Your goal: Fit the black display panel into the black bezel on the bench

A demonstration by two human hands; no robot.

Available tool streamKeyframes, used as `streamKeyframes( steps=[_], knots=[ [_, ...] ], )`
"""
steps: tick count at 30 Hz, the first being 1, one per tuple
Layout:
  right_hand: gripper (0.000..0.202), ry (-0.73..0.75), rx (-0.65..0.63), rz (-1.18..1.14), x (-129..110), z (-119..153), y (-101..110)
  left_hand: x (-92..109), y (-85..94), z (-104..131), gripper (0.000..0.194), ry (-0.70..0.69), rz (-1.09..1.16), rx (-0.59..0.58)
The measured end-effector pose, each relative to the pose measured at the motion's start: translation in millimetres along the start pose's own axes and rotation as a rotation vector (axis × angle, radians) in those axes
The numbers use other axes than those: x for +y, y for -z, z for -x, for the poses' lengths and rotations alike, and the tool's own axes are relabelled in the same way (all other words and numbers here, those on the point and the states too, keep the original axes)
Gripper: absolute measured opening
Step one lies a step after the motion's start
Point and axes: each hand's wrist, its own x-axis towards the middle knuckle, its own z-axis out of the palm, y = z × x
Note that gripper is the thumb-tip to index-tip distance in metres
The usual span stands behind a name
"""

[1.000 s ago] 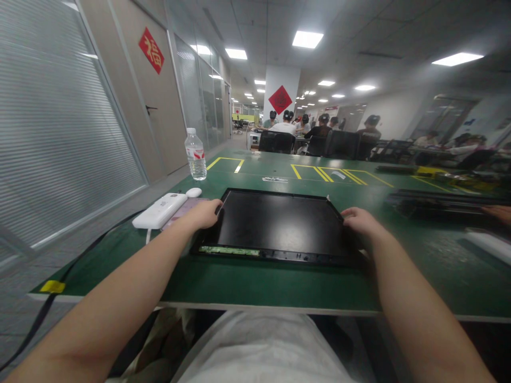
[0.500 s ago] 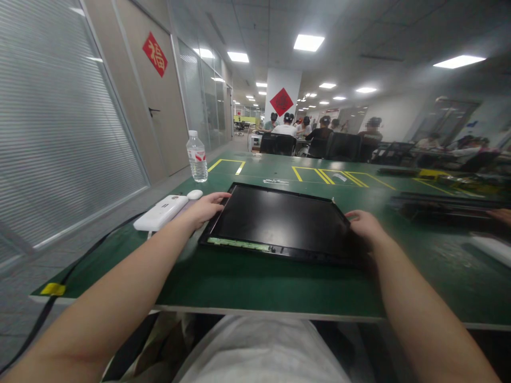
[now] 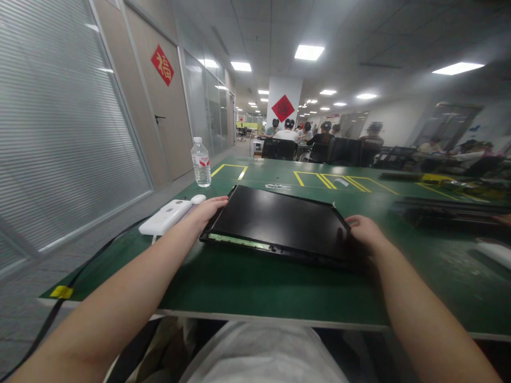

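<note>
A black LCD screen panel (image 3: 279,218) lies face up in front of me, with a thin black frame (image 3: 297,256) around it. A green circuit strip (image 3: 238,242) runs along the left part of its near edge. My left hand (image 3: 208,209) holds the panel's left edge, its fingertips along the side near the far left corner. At the right edge, my right hand (image 3: 365,230) grips the panel between thumb and fingers, partly in shadow. The undersides of both grips are hidden.
A white device (image 3: 165,217) with a cable and a small white rounded object (image 3: 198,199) lie left of my left hand. Behind them stands a water bottle (image 3: 201,163). Yellow tape (image 3: 331,182) marks the green table (image 3: 275,292). Dark panels (image 3: 447,214) lie right, beside another person's hand (image 3: 503,219).
The camera view has shifted slightly, so the scene sits a little lower. My left fingers lie straighter along the panel's edge. Both hands stay at the panel's sides.
</note>
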Motion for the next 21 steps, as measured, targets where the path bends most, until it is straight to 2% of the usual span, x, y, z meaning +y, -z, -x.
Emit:
streamKeyframes(
  steps=[2, 5, 8, 13, 21],
  knots=[
    [0.046, -0.055, -0.025, -0.007, -5.2, 4.2, 1.6, 0.0, 0.3, 3.0, 0.063, 0.022, 0.023, -0.056],
    [0.047, -0.064, -0.025, 0.000, -11.4, 9.0, 3.4, 1.5, -0.2, 10.5, 0.077, 0.053, 0.005, -0.071],
    [0.045, -0.066, -0.023, 0.015, -14.2, 10.4, 3.9, 3.5, -0.6, 16.5, 0.082, 0.074, 0.002, -0.117],
    [0.042, -0.061, -0.015, 0.025, -13.6, 9.2, 1.5, 4.4, 1.2, 18.2, 0.070, 0.081, -0.020, -0.218],
    [0.041, -0.032, 0.009, 0.030, -15.3, 10.8, -0.6, 2.6, 2.0, 19.5, 0.046, 0.088, -0.128, -0.150]
  ],
)
